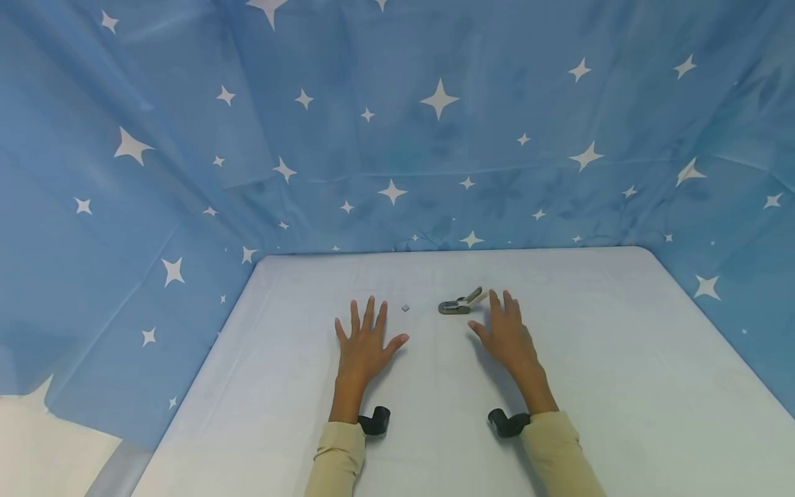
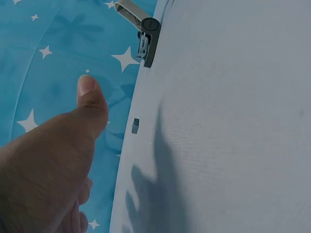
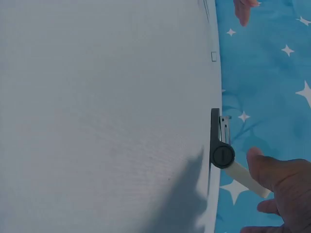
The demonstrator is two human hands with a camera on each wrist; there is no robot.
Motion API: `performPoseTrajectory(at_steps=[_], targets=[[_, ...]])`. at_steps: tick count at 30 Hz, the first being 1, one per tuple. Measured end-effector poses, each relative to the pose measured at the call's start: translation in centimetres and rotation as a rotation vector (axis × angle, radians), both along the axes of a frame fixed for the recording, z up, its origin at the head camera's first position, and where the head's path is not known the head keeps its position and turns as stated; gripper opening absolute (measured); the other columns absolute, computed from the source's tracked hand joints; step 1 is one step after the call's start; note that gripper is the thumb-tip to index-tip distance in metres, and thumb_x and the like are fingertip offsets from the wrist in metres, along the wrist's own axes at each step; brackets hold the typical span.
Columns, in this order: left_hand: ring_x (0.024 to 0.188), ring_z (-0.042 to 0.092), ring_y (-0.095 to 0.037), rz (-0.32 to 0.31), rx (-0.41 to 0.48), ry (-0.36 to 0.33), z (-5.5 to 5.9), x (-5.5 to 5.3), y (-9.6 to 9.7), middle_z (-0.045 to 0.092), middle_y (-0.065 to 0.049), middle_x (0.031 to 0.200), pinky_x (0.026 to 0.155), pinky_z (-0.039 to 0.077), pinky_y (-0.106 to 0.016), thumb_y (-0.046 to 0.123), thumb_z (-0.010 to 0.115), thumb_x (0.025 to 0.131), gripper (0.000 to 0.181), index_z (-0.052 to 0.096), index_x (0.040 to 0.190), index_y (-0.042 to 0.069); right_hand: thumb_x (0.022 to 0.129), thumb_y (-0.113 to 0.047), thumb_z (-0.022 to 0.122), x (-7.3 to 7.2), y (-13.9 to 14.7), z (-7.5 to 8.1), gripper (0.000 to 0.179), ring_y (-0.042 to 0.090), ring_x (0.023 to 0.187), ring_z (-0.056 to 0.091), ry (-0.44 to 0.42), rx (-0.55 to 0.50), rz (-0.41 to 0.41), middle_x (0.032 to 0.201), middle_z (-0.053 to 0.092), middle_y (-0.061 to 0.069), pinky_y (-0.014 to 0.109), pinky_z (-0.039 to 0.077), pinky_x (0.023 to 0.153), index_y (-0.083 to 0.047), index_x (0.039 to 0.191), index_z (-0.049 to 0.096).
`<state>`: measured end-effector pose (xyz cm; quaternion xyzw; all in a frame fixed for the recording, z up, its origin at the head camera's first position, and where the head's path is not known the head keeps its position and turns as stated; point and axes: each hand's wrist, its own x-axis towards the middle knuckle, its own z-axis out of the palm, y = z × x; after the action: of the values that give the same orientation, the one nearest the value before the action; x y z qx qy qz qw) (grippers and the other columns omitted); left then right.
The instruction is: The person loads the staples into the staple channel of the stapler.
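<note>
An opened stapler [image 1: 454,309], grey with a pale raised arm, lies on the white table, its metal magazine showing in the right wrist view. My right hand [image 1: 511,338] is just to its right, fingers straight and held over the table, the fingertips close beside the raised arm. To the left of the stapler lies a small grey block of staples [image 1: 406,308], also visible in the left wrist view [image 2: 135,126]. My left hand [image 1: 363,348] is left of that block with its fingers spread and holds nothing; its thumb [image 2: 92,99] points up toward the stapler's side.
The white table [image 1: 435,449] reaches back to a blue curtain [image 1: 397,138] with white stars, which hangs behind and along both sides. A black wrist camera [image 1: 375,421] sits on the left wrist and another black camera [image 1: 506,423] on the right.
</note>
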<state>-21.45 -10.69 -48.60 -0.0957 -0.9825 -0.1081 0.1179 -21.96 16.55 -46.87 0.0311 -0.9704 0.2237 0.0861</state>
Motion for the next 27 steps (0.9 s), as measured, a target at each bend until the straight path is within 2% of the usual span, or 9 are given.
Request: performPoseTrajectory(at_steps=[3,6,9,12,16,18,23,27], targets=[[0.135,0.011,-0.039,0.005,0.034,-0.043,0.0,0.1,0.1,0.019,-0.009,0.149,0.098,0.013,-0.065,0.069,0.039,0.081,0.080,0.022,0.144,0.022,0.086,-0.031,0.060,-0.6,-0.1,-0.1,0.072,0.046,0.123,0.030,-0.029,-0.065,-0.015,0.138,0.024,0.030,0.057,0.037,0.088,0.006,0.137,0.026],[0.132,0.018,-0.041,0.008,0.092,-0.098,-0.1,0.3,0.1,0.022,-0.012,0.147,0.098,0.017,-0.064,0.065,0.042,0.082,0.079,0.022,0.144,0.020,0.086,-0.025,0.061,-1.5,-0.3,-0.6,0.067,0.044,0.118,0.037,-0.043,-0.189,-0.002,0.132,0.030,0.031,0.051,0.037,0.093,0.011,0.134,0.029],[0.131,0.022,-0.042,0.011,0.117,-0.145,-0.4,0.3,0.1,0.026,-0.015,0.145,0.097,0.019,-0.064,0.061,0.046,0.082,0.078,0.023,0.144,0.018,0.086,-0.021,0.062,-2.2,-0.3,-1.1,0.061,0.036,0.100,0.051,-0.061,-0.330,0.014,0.125,0.038,0.030,0.043,0.046,0.081,0.012,0.129,0.035],[0.131,0.022,-0.042,0.009,0.104,-0.173,-0.6,0.4,0.1,0.029,-0.016,0.144,0.098,0.019,-0.063,0.057,0.050,0.082,0.076,0.028,0.142,0.015,0.085,-0.020,0.063,-2.8,-0.4,-1.6,0.049,0.025,0.074,0.058,-0.084,-0.438,0.018,0.105,0.055,0.024,0.033,0.048,0.059,0.007,0.122,0.045],[0.132,0.020,-0.041,-0.006,0.090,-0.177,-0.7,0.3,0.1,0.029,-0.016,0.144,0.098,0.018,-0.063,0.053,0.054,0.083,0.069,0.038,0.137,0.013,0.085,-0.023,0.063,-3.6,-0.7,-2.2,0.035,0.016,0.058,0.058,-0.108,-0.494,0.006,0.073,0.063,0.011,0.027,0.044,0.050,-0.001,0.109,0.051],[0.132,0.019,-0.041,-0.015,0.095,-0.176,-0.6,0.3,0.1,0.028,-0.017,0.144,0.098,0.018,-0.063,0.051,0.054,0.083,0.067,0.041,0.135,0.012,0.084,-0.023,0.064,-4.0,-0.7,-2.4,0.031,0.014,0.056,0.057,-0.108,-0.501,-0.012,0.068,0.063,0.007,0.027,0.042,0.049,-0.002,0.104,0.052],[0.133,0.015,-0.040,-0.009,0.134,-0.197,-0.6,0.2,0.0,0.025,-0.016,0.145,0.100,0.014,-0.063,0.050,0.055,0.083,0.067,0.040,0.136,0.011,0.082,-0.021,0.066,-4.8,-0.8,-2.8,0.031,0.012,0.055,0.059,-0.106,-0.519,-0.033,0.070,0.065,0.008,0.025,0.043,0.050,-0.003,0.104,0.052],[0.134,0.014,-0.040,-0.001,0.162,-0.197,-0.7,-0.1,0.0,0.025,-0.016,0.145,0.100,0.013,-0.062,0.050,0.056,0.083,0.067,0.040,0.136,0.012,0.079,-0.023,0.069,-4.9,-0.9,-2.8,0.035,0.015,0.062,0.063,-0.089,-0.540,-0.020,0.085,0.066,0.013,0.026,0.046,0.054,-0.004,0.104,0.054]])
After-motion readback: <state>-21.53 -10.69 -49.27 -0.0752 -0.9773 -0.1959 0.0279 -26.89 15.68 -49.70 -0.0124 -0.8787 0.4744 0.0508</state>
